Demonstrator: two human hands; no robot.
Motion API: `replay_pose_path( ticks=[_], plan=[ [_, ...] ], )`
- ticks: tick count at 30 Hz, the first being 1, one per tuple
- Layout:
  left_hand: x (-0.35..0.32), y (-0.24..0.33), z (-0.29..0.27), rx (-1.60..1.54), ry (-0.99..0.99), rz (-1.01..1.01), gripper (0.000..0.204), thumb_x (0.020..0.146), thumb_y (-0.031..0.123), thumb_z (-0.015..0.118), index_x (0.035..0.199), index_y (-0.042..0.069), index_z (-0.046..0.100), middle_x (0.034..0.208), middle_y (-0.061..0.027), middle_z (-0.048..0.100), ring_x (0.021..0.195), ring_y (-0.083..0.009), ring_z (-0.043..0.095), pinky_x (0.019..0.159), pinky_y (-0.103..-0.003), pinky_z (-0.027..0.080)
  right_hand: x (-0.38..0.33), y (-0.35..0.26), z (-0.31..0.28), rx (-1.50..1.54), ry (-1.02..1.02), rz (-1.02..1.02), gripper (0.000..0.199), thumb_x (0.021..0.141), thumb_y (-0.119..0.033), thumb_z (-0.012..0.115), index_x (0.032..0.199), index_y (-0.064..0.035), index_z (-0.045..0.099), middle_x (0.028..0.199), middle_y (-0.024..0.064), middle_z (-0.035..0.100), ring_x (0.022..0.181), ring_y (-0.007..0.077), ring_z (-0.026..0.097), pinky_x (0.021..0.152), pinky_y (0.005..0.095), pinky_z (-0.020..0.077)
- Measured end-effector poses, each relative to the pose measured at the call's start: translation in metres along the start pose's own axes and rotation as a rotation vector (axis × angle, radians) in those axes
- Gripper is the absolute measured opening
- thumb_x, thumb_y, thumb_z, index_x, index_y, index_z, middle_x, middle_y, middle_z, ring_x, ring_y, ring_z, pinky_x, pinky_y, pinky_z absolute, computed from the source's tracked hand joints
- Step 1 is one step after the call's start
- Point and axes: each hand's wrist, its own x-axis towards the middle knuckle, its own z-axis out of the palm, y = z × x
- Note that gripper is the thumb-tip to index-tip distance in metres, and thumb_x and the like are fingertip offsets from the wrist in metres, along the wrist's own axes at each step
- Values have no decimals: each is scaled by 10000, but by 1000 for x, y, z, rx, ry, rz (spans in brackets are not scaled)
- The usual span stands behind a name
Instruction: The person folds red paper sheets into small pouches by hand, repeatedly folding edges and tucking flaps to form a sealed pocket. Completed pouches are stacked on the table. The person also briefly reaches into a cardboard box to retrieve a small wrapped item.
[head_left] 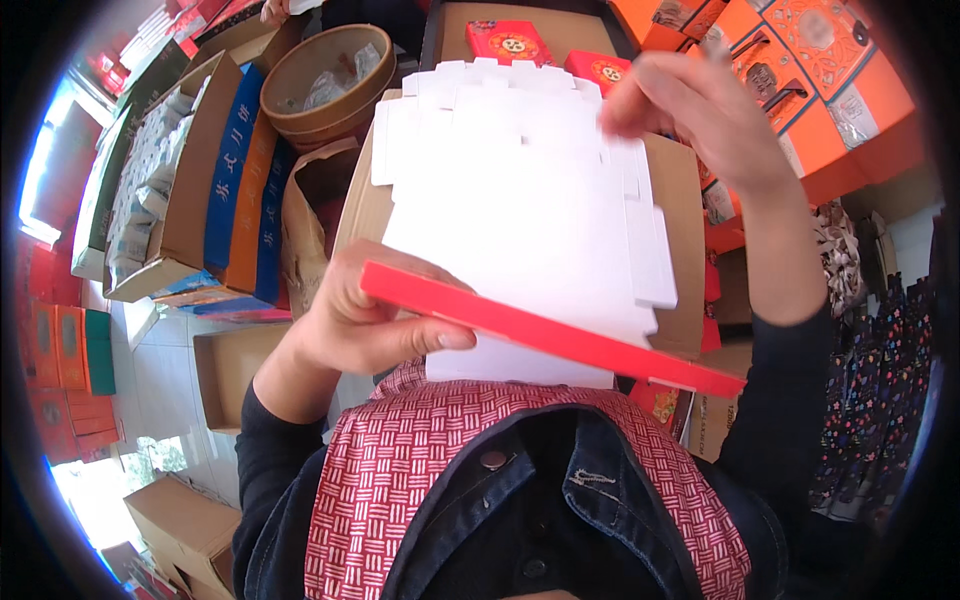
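Observation:
My left hand [385, 320] grips one end of a thin red cardboard piece [560, 335], thumb along its near side. The piece is seen nearly edge-on and slants down to the right in front of my apron; whether it is a lid or a box cannot be told. Behind and beneath it lies a pile of white flat card blanks [500, 190] with stepped, notched edges. Over the pile's far right edge hangs my right hand [700, 115], empty as far as I can see, its fingertips smeared by motion.
Brown cardboard [675, 240] lies under the blanks. Red decorated boxes [508, 42] sit in a tray beyond. A round tub [325, 85] holds clear plastic; left of it stands a carton of wrapped items [150, 190]. Orange boxes [800, 60] are stacked at far right.

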Motion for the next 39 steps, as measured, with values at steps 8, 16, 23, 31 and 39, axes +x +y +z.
replay_pose_path(
  ticks=[8,16,23,31,39],
  plan=[
    [-2,-3,35,10,134,-325,251,828,132,727,1009,-32,669,900,-124,703,798,-172,674,741,-260,525,34,116,19,-607,-18,427,320,887,-308,612,844,9,630,772,78,625,771,151,583,701,318,477],
    [18,-37,31,-262,444,-877,388,876,167,667,1090,-138,559,949,-188,674,797,-208,684,718,-288,563,28,69,18,-264,-487,439,351,956,-320,519,869,-15,669,841,36,653,733,88,570,678,274,481],
    [5,-34,32,-232,346,-799,355,872,161,673,1109,-86,578,942,-156,682,813,-189,683,736,-272,559,37,40,36,113,-543,455,325,935,-343,576,929,-33,670,900,39,666,811,88,606,721,232,496],
    [-6,-43,47,-162,647,-508,665,856,41,664,1374,1,248,1141,-231,578,989,-255,649,791,-335,569,40,37,72,40,-594,287,389,883,-169,620,1241,-34,552,1124,160,627,907,175,632,788,298,520],
    [-27,-46,47,-50,592,-412,450,867,110,669,1190,28,367,1064,-217,605,938,-222,663,757,-299,572,43,43,79,100,-564,351,401,909,-88,536,1308,-123,553,1079,123,671,844,149,637,747,289,526]
  ],
)
